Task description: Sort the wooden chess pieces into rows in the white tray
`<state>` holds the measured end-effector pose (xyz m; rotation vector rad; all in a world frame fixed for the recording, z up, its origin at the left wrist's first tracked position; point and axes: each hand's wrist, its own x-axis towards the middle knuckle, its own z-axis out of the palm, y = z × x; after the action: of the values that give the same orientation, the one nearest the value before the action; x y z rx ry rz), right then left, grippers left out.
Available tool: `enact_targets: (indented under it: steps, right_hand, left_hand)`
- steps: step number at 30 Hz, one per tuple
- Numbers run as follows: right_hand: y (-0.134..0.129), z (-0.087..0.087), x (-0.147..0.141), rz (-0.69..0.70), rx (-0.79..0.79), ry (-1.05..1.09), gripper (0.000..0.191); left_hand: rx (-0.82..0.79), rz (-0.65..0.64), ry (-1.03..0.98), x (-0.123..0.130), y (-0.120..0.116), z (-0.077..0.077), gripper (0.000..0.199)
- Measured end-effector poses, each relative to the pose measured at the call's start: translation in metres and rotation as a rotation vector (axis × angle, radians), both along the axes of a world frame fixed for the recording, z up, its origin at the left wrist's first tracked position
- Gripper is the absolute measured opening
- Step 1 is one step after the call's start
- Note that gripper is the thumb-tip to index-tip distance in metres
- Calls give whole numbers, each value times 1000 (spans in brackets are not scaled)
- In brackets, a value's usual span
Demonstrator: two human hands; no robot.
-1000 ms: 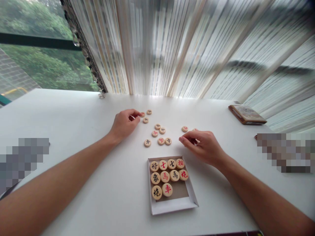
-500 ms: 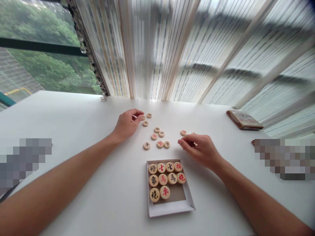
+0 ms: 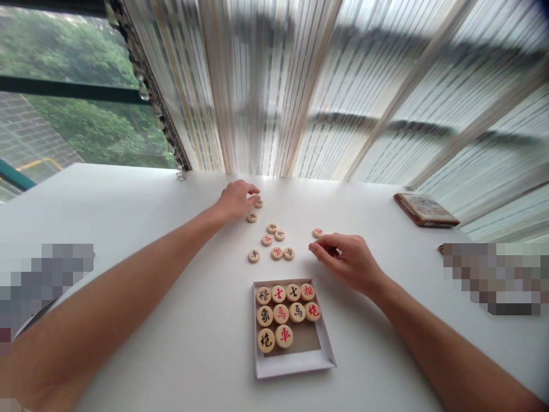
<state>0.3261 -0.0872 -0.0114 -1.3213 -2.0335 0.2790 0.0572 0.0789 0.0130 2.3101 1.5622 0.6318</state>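
Observation:
My left hand reaches over the far part of the table, thumb and fingers apart. Its fingertips are around a Chinese chess piece; another black-marked piece lies just below the hand. My right hand rests on the table with fingers curled and fingertips together; whatever is inside is hidden. Just beyond it lies a red-marked piece, and a further piece is mostly covered by the hand. Nearer me, a shallow white box holds rows of larger-looking round pieces, a red chariot piece ending its third row.
Between the hands, several loose pieces lie scattered, among them a black chariot piece and a red-marked piece. A brown-edged flat box lies at the right. A string curtain hangs along the table's far edge.
My left hand has moved away and right, its fingers opening over the farthest piece. The piece formerly at its fingertips is out of sight. My right hand stays put.

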Motion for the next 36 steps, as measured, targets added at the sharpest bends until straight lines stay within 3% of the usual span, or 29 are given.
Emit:
enact_targets:
  steps: [8, 16, 21, 26, 31, 36]
  right_hand:
    - [-1, 2, -2, 9, 5, -18, 34]
    - [0, 2, -1, 8, 16, -22, 35]
    - [-1, 2, -2, 13, 19, -4, 33]
    - [-5, 7, -7, 15, -17, 45, 31]
    - [-17, 9, -20, 57, -204, 252, 25]
    - [-22, 8, -28, 106, -309, 453, 33]
  left_hand:
    - [-75, -63, 63, 6, 11, -2, 26]
    - [-63, -113, -51, 10, -3, 3, 11]
    - [-49, -133, -232, 16, -37, 13, 21]
    - [-387, -256, -783, 16, -96, 21, 29]
    - [-681, -197, -1003, 19, -139, 12, 39]
    - [-811, -182, -1072, 29, -153, 7, 42]
